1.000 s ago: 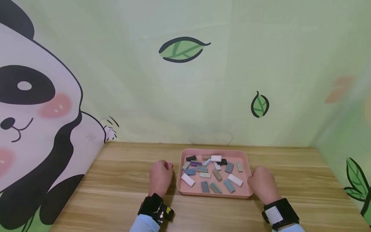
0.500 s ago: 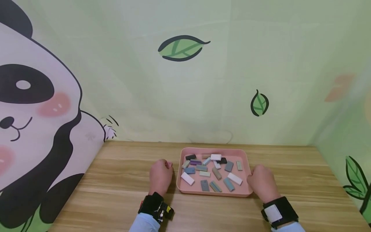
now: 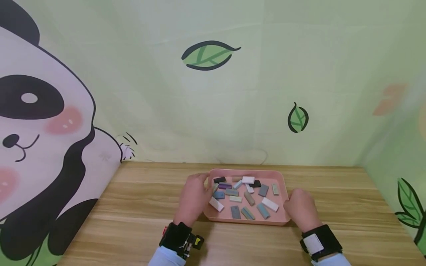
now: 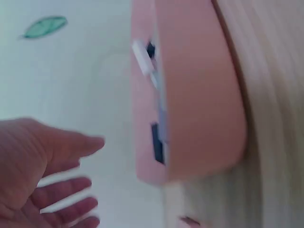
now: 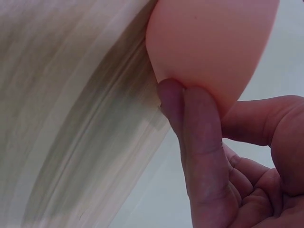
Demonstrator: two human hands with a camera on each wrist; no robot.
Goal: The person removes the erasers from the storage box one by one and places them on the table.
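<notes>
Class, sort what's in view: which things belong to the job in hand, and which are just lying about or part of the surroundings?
Seemingly part of the job:
pink tray, pinched by the right hand
small blocks inside it
left hand, near the tray's left side
pink piece outside the tray

Surroundings:
wooden table
panda picture
leaf pictures

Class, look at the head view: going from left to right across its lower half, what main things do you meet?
Panda → left hand → tray → right hand → printed plant.
</notes>
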